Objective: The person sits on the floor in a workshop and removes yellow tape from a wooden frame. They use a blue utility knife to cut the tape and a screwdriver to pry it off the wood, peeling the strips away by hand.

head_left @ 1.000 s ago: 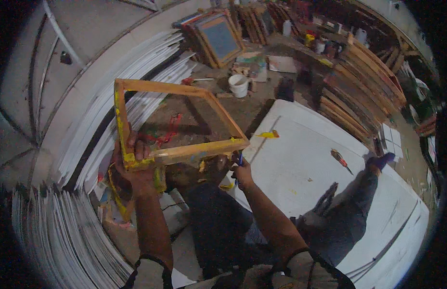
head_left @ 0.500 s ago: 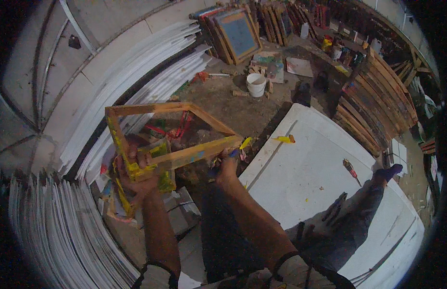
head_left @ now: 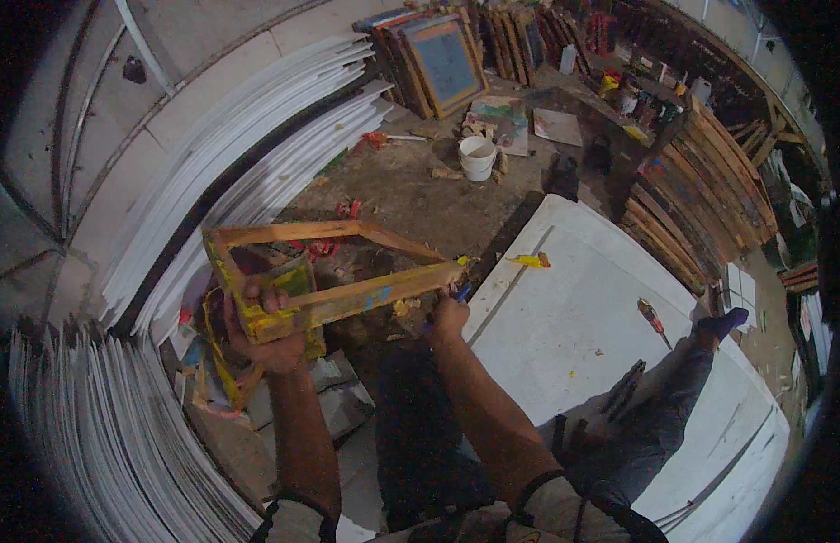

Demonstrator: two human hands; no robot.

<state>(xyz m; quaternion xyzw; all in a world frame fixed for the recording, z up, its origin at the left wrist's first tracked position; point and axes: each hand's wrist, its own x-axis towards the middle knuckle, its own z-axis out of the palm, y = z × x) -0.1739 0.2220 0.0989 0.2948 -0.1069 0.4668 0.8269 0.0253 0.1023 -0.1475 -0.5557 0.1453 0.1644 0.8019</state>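
A wooden frame (head_left: 374, 294) smeared with yellow paint is held up in front of me, tilted. My left hand (head_left: 268, 337) is closed around its near left corner. At its right corner my right hand (head_left: 450, 319) is closed on a blue-handled tool (head_left: 462, 292), whose working end I cannot make out. A small yellow scrap clings to that corner. Below the frame, by my left hand, are more yellow-painted frames (head_left: 223, 362). A yellow strip (head_left: 530, 261) and a red-handled screwdriver (head_left: 653, 319) lie on the white board to my right.
My leg stretches across the large white board (head_left: 537, 335). White sheets (head_left: 94, 416) are stacked on the left. A white bucket (head_left: 477, 159) stands ahead on the dirty floor. Wooden frames (head_left: 709, 181) lean at the right, and framed screens (head_left: 447, 68) lean at the back.
The wooden frame has tipped flatter, its far side dropping. My right hand has shifted slightly right and down, and less of the yellow scrap shows at the frame's corner.
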